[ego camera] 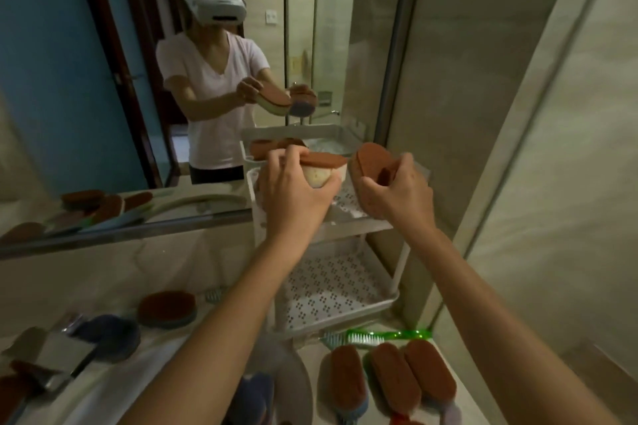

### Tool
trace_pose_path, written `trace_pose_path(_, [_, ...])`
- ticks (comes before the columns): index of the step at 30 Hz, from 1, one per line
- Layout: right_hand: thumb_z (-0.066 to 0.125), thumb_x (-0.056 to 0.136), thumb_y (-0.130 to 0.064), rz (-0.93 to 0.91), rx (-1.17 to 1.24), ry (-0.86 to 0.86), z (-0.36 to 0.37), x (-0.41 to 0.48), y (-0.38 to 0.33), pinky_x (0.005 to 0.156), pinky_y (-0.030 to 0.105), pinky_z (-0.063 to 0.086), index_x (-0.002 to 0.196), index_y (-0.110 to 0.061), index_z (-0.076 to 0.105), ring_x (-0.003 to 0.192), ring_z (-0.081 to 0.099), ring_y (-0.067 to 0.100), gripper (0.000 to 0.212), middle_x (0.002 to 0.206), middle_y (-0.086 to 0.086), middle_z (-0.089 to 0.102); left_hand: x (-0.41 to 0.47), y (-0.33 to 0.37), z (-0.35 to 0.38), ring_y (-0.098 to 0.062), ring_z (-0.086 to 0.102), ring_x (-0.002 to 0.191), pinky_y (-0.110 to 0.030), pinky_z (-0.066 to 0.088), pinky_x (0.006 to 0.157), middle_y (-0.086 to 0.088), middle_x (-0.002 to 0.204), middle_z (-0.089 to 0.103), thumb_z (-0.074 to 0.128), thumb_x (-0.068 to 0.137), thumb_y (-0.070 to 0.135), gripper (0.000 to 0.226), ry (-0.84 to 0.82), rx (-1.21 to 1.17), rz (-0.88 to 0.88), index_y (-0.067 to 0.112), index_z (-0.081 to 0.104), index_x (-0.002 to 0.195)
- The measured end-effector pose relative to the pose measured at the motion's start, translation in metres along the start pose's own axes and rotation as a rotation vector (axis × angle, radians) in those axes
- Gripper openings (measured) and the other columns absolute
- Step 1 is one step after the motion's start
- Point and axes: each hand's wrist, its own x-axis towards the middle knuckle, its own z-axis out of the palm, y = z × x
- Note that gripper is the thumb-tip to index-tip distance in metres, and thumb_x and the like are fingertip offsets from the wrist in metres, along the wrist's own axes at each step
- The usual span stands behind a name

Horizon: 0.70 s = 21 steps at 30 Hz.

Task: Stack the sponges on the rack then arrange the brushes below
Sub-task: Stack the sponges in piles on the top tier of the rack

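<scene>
A dim bathroom: a mirror [86,79] fills the upper left of the frame and a pale worktop [312,354] runs along the bottom. At centre frame stands the white two-tier rack [331,283], and I have both grips over its top shelf [345,200]. The left grip [297,190] clasps a sponge [324,162] lying flat, brown face up, its long axis running across the frame. The right grip [397,193] clasps a second sponge [371,159] tipped up on edge just right of the first (whether they touch, I cannot tell). The shelf lies directly beneath both, so I judge the left can set down as it is, while the right must roll its sponge level to stack. More sponges [393,379] and a green brush [386,335] lie at lower right.
</scene>
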Motion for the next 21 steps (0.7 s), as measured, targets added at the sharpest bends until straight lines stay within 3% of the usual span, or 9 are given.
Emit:
trace_pose_path(3, [0.060, 0.081, -0.044, 0.028, 0.020, -0.050, 0.002, 0.033, 0.009, 0.078, 0.038, 0.047, 0.103, -0.015, 0.043, 0.096, 0.057, 0.028, 0.040, 0.108, 0.008, 0.058, 0.029, -0.002, 0.034, -0.022, 0.043, 0.118, -0.034, 0.039, 0.094, -0.004, 0.125, 0.043, 0.064, 0.079, 0.039, 0.047, -0.052, 0.034, -0.056, 0.016, 0.049, 0.117])
trace_pose_path(7, [0.058, 0.082, -0.052, 0.080, -0.028, -0.126, 0.011, 0.068, 0.024, 0.069, 0.030, 0.039, 0.108, -0.013, 0.053, 0.086, 0.054, 0.020, 0.047, 0.097, 0.002, 0.059, 0.058, -0.009, 0.076, -0.027, 0.043, 0.120, -0.034, 0.040, 0.094, -0.009, 0.127, 0.041, 0.065, 0.082, 0.040, 0.053, -0.132, 0.092, -0.112, 0.011, 0.045, 0.121])
trace_pose_path(9, [0.060, 0.080, -0.052, 0.118, -0.003, -0.149, 0.018, 0.082, 0.033, 0.068, 0.029, 0.037, 0.099, -0.017, 0.048, 0.082, 0.052, 0.019, 0.041, 0.095, 0.001, 0.058, 0.065, -0.011, 0.093, -0.029, 0.045, 0.119, -0.035, 0.041, 0.093, -0.012, 0.126, 0.041, 0.064, 0.082, 0.043, 0.057, -0.182, 0.182, -0.072, 0.009, 0.044, 0.124])
trace_pose_path(12, [0.064, 0.078, -0.044, 0.118, -0.025, -0.203, 0.028, 0.100, 0.042, 0.071, 0.034, 0.041, 0.093, -0.018, 0.040, 0.092, 0.056, 0.025, 0.039, 0.099, 0.006, 0.055, 0.069, -0.016, 0.104, -0.032, 0.041, 0.125, -0.037, 0.040, 0.100, -0.016, 0.134, 0.038, 0.062, 0.085, 0.041, 0.062, -0.331, 0.318, -0.004, 0.008, 0.039, 0.133])
trace_pose_path(17, [0.067, 0.077, -0.039, 0.096, -0.176, -0.245, 0.036, 0.114, 0.046, 0.079, 0.033, 0.046, 0.117, -0.011, 0.055, 0.105, 0.060, 0.026, 0.051, 0.115, 0.009, 0.063, 0.071, -0.027, 0.095, -0.028, 0.037, 0.131, -0.033, 0.033, 0.106, -0.013, 0.138, 0.041, 0.060, 0.089, 0.027, 0.052, -0.510, 0.462, 0.163, 0.011, 0.042, 0.136])
trace_pose_path(21, [0.069, 0.077, -0.039, 0.104, -0.200, -0.230, 0.039, 0.118, 0.049, 0.082, 0.031, 0.047, 0.118, -0.011, 0.058, 0.107, 0.061, 0.025, 0.051, 0.117, 0.008, 0.064, 0.078, -0.029, 0.092, -0.026, 0.045, 0.128, -0.033, 0.038, 0.105, -0.011, 0.136, 0.049, 0.059, 0.089, 0.023, 0.051, -0.546, 0.485, 0.247, 0.012, 0.045, 0.137])
